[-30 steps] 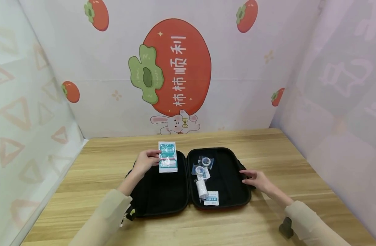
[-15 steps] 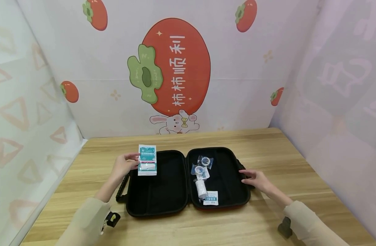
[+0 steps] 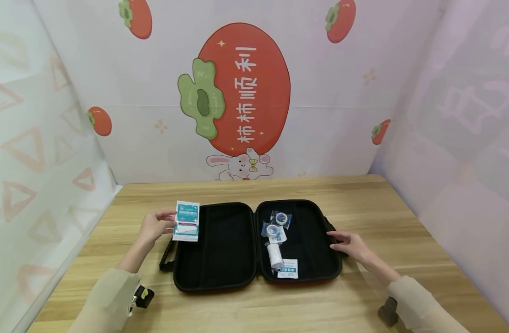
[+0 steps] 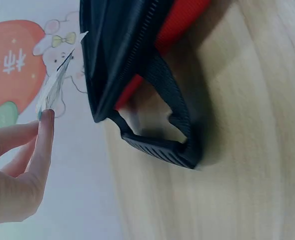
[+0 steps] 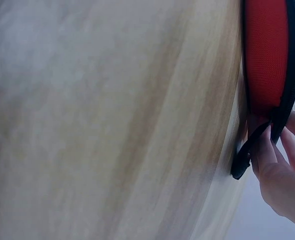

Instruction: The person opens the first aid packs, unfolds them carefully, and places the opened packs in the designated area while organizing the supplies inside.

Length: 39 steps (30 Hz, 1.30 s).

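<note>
My left hand [image 3: 154,227] pinches a flat teal-and-white packet [image 3: 186,221] between thumb and fingers, above the left rim of an open black zip case [image 3: 229,249]. Edge-on in the left wrist view, the packet [image 4: 55,87] looks thin, perhaps several layers. At the case's right edge, my right hand [image 3: 354,246] holds the rim beside the strap; in the right wrist view its fingers straddle the zipped edge of the red-sided case [image 5: 267,55]. Two wrapped tape rolls [image 3: 281,218], a white wrapped roll [image 3: 275,255] and small sachets [image 3: 288,268] lie in the right half.
The case lies spread on a wooden table [image 3: 313,307]. A carrying handle [image 4: 160,149] sticks out from its left side. Printed cloth walls [image 3: 321,129] stand behind and on both sides.
My left hand has carried the packet leftward and slightly down, from over the left half to its left rim. The right hand stays at the case's edge.
</note>
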### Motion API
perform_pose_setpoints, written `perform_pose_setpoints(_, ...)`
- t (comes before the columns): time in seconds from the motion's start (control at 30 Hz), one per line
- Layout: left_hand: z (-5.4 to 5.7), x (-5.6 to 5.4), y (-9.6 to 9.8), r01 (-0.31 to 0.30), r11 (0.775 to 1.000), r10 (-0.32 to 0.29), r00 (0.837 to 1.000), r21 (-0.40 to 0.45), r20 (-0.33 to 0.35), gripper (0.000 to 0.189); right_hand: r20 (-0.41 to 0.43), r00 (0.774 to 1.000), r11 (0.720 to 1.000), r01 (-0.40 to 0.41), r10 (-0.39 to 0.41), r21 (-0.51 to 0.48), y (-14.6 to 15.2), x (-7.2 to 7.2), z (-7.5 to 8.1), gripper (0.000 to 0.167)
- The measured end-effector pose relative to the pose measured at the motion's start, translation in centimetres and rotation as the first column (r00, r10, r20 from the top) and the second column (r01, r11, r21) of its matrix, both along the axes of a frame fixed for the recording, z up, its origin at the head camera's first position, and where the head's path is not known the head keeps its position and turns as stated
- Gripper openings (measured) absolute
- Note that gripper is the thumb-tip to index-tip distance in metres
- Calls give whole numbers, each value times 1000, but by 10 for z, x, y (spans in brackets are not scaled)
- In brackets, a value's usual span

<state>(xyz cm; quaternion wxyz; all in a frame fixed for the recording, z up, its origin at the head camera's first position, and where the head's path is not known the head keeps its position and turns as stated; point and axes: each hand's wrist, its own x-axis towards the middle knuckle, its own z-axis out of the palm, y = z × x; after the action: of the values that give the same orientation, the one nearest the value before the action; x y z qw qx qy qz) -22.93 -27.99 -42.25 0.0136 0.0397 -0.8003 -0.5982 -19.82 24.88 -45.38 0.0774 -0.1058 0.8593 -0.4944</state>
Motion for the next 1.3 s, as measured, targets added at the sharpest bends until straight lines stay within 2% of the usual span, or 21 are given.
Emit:
perform_pose_setpoints(0.03, 10, 6, 7, -35, 998, 37, 998, -50, 41, 35, 3, 1000, 1000, 2, -2, -4, 0, 1, 0, 42)
perform_pose_setpoints(0.07, 13, 8, 9, -38, 996, 42, 997, -76, 61, 36, 7, 1000, 1000, 2, -2, -5, 1, 2, 0, 42)
perform_pose_setpoints(0.33, 6, 7, 17, -59, 994, 71, 988, -89, 135, 35, 29, 1000, 1000, 7, -7, -9, 0, 5, -1, 43)
perform_pose_setpoints(0.5, -1, 4, 20, -47, 994, 60, 989, -95, 138, 35, 28, 1000, 1000, 9, -9, -3, 0, 4, -1, 43)
perform_pose_setpoints(0.93, -9, 2, 25, -46, 999, 49, 984, -22, 170, 36, 28, 1000, 1000, 6, -5, -3, 0, 1, -1, 43)
perform_pose_setpoints(1.1, -8, 2, 28, -53, 997, 62, 982, -54, 178, 37, 27, 1000, 1000, 3, -3, -1, 0, 1, -1, 43)
perform_pose_setpoints(1.3, -6, -1, 31, -47, 988, 73, 980, -145, 184, 36, 30, 1000, 1000, 6, -6, 4, 1, 1, 1, 44)
